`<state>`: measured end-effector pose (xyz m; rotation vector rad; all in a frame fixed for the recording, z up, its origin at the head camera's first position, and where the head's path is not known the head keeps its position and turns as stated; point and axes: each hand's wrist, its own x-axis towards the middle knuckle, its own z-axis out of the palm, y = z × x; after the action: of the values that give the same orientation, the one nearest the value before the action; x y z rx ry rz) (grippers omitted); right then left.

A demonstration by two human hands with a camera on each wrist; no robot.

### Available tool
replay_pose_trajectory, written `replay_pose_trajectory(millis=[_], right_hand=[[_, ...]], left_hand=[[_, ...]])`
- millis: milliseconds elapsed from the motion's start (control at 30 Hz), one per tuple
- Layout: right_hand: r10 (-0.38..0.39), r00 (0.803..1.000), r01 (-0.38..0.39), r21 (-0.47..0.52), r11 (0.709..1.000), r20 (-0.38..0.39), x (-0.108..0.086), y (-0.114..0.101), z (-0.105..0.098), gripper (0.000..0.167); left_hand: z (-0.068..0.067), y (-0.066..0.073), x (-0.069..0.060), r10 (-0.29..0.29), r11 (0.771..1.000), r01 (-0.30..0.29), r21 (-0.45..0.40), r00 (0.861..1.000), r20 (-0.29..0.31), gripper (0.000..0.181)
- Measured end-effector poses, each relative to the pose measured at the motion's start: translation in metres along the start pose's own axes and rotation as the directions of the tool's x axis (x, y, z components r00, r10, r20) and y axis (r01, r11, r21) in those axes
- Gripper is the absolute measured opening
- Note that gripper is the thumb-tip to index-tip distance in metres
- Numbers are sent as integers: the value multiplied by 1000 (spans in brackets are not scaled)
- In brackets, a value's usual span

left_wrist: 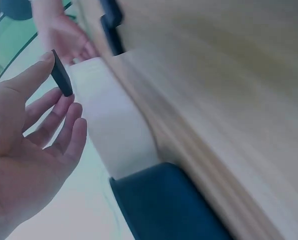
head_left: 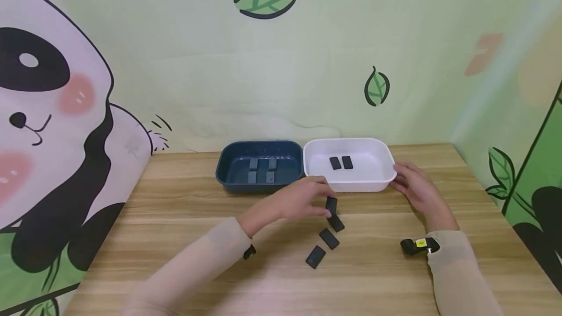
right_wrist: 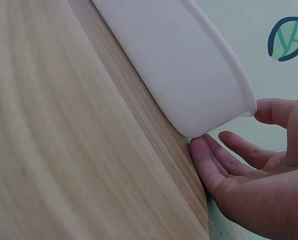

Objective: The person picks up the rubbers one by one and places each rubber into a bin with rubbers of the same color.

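My left hand [head_left: 303, 198] pinches a small black rectangular tile [left_wrist: 61, 76] between thumb and fingertips, just in front of the white tray [head_left: 349, 185]. Three more black tiles lie on the table near it: one [head_left: 336, 222] right below the held tile, another [head_left: 329, 239] lower, and a third [head_left: 315, 257] nearest me. Inside the white tray are two black tiles [head_left: 335, 163]. At that tray's right end is my right hand [head_left: 414, 187]; the right wrist view shows its thumb against the rim and its fingertips at the lower corner, fingers fairly straight.
A dark blue tray [head_left: 224, 179] stands against the left end of the white one, with several greyish tiles [head_left: 252, 177] in it. Both trays sit at the back of the wooden table [head_left: 175, 247], before a cartoon-printed backdrop [head_left: 197, 77].
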<state>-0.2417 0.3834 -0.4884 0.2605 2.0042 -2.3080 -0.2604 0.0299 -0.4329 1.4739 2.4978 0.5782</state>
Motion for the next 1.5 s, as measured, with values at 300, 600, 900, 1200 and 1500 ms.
replay_pose_trajectory(millis=[300,600,900,1200,1500], right_hand=[[-5,1000,5,-24,1000,-11,-1,2,-1,59],[-24,1000,24,-3,1000,-6,3,1,-1,50],[-26,1000,26,-21,999,-9,2,0,-1,57],[-13,1000,12,-15,1000,-27,4,2,-2,55],[-17,1000,16,-18,1000,-13,2,-1,-1,53]], left_hand=[[-7,1,54,-36,998,29,-57,990,-136,48],[-11,-10,108,-146,989,133,-66,953,-264,51],[2,-25,148,-307,951,270,-150,886,-347,48],[26,-40,164,-411,910,365,-196,857,-310,44],[38,-47,176,-383,924,369,-104,879,-283,44]])
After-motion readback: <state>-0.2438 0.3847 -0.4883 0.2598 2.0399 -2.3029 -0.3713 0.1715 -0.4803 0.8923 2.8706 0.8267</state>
